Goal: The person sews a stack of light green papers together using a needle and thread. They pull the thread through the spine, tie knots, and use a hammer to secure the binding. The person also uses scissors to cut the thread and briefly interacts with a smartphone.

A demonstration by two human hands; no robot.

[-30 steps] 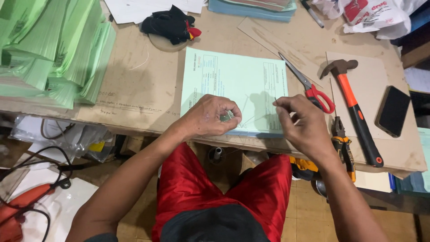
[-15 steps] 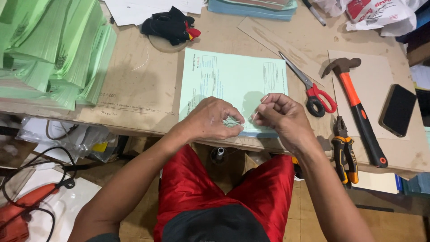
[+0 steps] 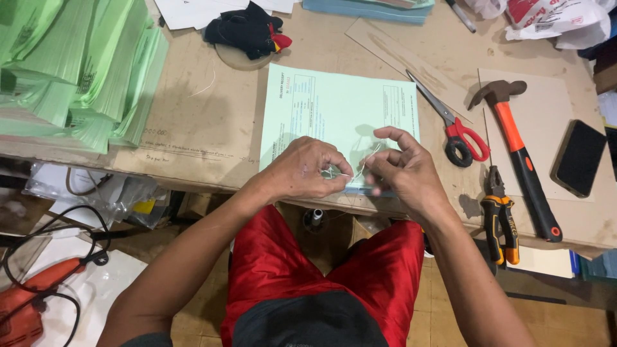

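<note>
Worn brown workbench (image 3: pixel 193 122), surface scuffed and stained. Lying on it: pale green printed form (image 3: pixel 328 109) at the near edge; stacks of green sheets (image 3: pixel 71 71) piling up at far left; black cloth bundle (image 3: pixel 247 29) sitting on a round disc; cardboard strip (image 3: pixel 405 58) running diagonally; red-handled scissors (image 3: pixel 453 125) beside the form; orange-handled hammer (image 3: pixel 520 160) resting on a cardboard sheet (image 3: pixel 546 103); black phone (image 3: pixel 578 157) lying just beside the hammer; orange-and-black pliers (image 3: pixel 500 218) sitting at the near edge.
</note>
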